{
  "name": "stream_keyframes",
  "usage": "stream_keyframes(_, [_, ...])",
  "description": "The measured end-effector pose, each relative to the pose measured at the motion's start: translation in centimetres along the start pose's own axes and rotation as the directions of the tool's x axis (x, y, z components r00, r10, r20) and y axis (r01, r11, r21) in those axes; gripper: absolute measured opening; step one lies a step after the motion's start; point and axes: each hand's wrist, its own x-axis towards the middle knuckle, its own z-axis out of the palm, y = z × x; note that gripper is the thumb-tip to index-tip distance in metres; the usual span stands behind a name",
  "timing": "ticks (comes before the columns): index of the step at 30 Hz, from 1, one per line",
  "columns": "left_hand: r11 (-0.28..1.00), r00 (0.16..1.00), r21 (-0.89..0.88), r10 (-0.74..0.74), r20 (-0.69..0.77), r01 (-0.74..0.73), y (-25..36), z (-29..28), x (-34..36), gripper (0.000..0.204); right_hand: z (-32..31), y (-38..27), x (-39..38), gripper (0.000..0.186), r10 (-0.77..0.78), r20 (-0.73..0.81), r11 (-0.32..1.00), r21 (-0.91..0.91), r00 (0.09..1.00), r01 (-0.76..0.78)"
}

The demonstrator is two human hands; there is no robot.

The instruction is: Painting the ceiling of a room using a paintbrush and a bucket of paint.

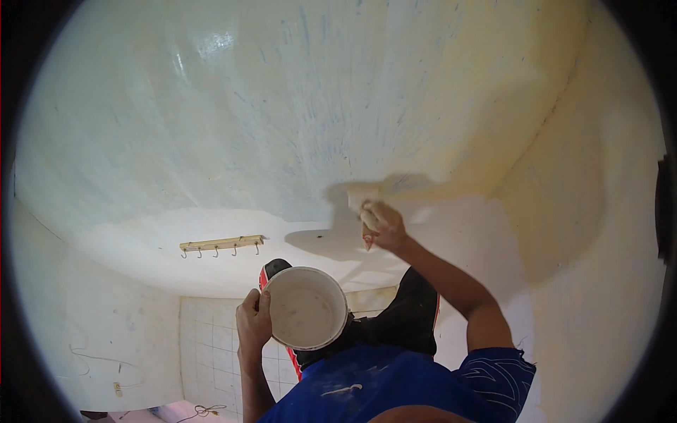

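Observation:
My left hand (254, 317) grips the side of a white round bucket (305, 303) with pale whitish contents or residue inside, held above my legs. My right hand (386, 227) is closed on a brush (367, 231) with a reddish handle tip and a pale, blurred head, raised against the wall (268, 127), where the white lower band meets the streaky pale blue-green paint above. The brush and hand cast shadows on the wall; whether the bristles touch it is hard to tell.
A wooden rail with several hooks (220, 243) is fixed to the wall on the left. A yellowish side wall (578, 197) rises at the right. Below are white tiles (211, 338), and loose cables (204, 410) lie at lower left. My dark-trousered legs (412, 310) are spread under the bucket.

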Motion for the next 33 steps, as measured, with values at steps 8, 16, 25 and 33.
stream_keyframes(8, [1.0,1.0,-0.013,-0.005,-0.008,0.005,-1.5,-0.6,-0.9,0.043,-4.3,-0.5,7.9,0.039,0.034,-0.194,0.993,0.114,0.98,-0.012])
stream_keyframes(16, [0.998,0.999,-0.055,-0.035,-0.016,0.034,-1.8,-0.5,-0.9,0.043,-11.4,-1.4,19.2,0.022,-0.276,-0.649,0.96,-0.226,0.709,0.166])
stream_keyframes(25, [0.998,1.0,-0.056,-0.014,0.006,0.014,-1.6,-0.8,0.0,0.045,6.2,-3.8,-2.0,0.018,0.125,0.077,0.992,0.025,0.989,-0.127])
stream_keyframes(33, [0.998,1.0,-0.049,-0.026,0.0,0.026,-2.0,-0.6,-0.4,0.045,-2.1,-1.2,8.7,0.015,0.03,-0.158,0.996,0.084,0.987,-0.017])
